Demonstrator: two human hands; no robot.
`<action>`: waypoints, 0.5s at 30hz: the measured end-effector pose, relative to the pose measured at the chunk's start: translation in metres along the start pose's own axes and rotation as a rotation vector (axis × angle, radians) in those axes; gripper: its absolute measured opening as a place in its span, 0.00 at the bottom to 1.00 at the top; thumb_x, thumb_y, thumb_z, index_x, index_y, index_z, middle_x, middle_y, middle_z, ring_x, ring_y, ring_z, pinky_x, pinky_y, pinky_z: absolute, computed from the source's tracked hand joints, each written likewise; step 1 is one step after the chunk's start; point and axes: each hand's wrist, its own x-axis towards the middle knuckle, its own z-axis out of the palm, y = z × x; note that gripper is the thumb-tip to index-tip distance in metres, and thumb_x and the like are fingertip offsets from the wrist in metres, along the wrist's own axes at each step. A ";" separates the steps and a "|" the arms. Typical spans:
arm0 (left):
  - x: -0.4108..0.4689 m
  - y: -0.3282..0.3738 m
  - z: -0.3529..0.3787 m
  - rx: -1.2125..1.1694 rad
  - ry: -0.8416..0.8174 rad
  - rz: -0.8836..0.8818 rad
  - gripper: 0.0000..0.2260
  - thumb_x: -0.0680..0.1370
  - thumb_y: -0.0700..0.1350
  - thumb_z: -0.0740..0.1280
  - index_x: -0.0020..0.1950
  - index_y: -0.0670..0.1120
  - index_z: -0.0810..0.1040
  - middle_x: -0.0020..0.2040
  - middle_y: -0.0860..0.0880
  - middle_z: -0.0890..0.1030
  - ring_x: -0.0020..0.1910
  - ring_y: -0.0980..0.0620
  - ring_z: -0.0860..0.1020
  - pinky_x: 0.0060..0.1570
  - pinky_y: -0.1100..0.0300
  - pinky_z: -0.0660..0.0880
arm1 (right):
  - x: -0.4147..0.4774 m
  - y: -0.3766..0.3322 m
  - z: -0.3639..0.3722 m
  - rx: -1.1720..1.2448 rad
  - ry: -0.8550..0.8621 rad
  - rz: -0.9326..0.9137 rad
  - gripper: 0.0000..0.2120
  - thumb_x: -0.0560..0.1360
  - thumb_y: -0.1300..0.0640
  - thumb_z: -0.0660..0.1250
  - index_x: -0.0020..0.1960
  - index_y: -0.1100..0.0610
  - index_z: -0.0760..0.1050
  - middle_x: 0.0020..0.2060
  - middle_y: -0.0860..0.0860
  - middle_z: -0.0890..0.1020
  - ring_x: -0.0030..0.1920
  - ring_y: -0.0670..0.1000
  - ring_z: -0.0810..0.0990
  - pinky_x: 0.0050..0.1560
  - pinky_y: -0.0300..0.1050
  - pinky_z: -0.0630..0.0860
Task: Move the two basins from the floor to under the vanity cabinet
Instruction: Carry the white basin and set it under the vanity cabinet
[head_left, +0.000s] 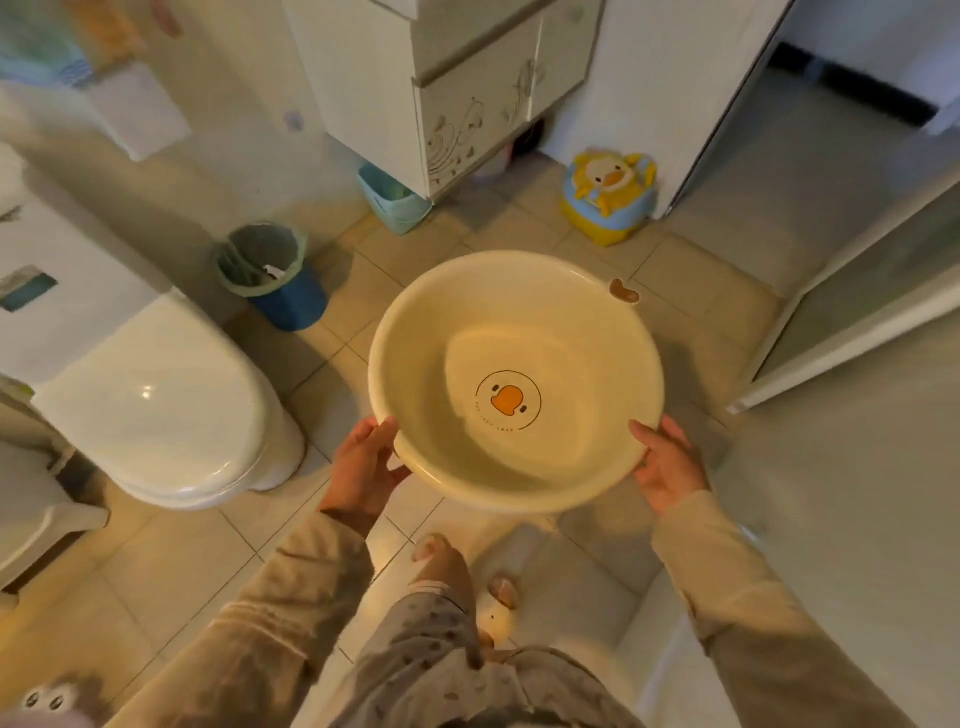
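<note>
Scanning from the left edge: white toilet (156, 400) with lid shut, its tank partly cut off by the frame; something pale and blurred sits on the tank, not identifiable. Just beyond the toilet bowl, a blue waste bin (270, 275) with a greenish liner stands on the tiled floor (171, 561). Behind it, against the wall, a light teal bin (392, 200) is tucked beside the left flank of the vanity cabinet (467, 88); the cabinet's top is out of frame, and the gap beneath it is dark, with contents there too dim to make out. Centre: cream basin (514, 379), duck print on its bottom, held in the air above the floor, short of the cabinet, a small brown tab on its far-right rim. A second rim edge shows under its near-left side, possibly another basin nested below; cannot confirm. Left hand (363, 467) grips the near-left rim, thumb over the lip, fingers underneath and mostly hidden. Right hand (667, 467) clamps the near-right rim likewise, thumb on top. Right of the cabinet, a yellow-and-blue duck potty (610, 197) sits on the floor near the door frame (727, 119). Slippered feet below, blurred.
</note>
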 end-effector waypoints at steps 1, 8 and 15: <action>0.009 0.003 0.010 0.011 -0.010 0.001 0.05 0.77 0.43 0.63 0.42 0.46 0.75 0.39 0.47 0.78 0.40 0.50 0.80 0.45 0.46 0.80 | 0.008 -0.007 -0.001 0.014 0.009 -0.004 0.11 0.74 0.71 0.63 0.45 0.56 0.76 0.38 0.51 0.83 0.43 0.51 0.79 0.40 0.40 0.78; 0.087 0.028 0.084 0.058 -0.071 -0.022 0.06 0.77 0.42 0.64 0.40 0.45 0.76 0.35 0.50 0.83 0.39 0.51 0.80 0.37 0.52 0.80 | 0.070 -0.055 -0.001 0.071 0.108 -0.022 0.11 0.74 0.71 0.62 0.48 0.57 0.76 0.44 0.54 0.80 0.44 0.53 0.78 0.41 0.44 0.79; 0.169 0.076 0.175 0.097 -0.149 -0.038 0.09 0.77 0.40 0.63 0.36 0.45 0.73 0.33 0.52 0.83 0.38 0.53 0.80 0.38 0.52 0.81 | 0.149 -0.120 0.011 0.100 0.216 0.000 0.19 0.74 0.68 0.63 0.64 0.60 0.73 0.50 0.56 0.79 0.57 0.57 0.74 0.49 0.49 0.75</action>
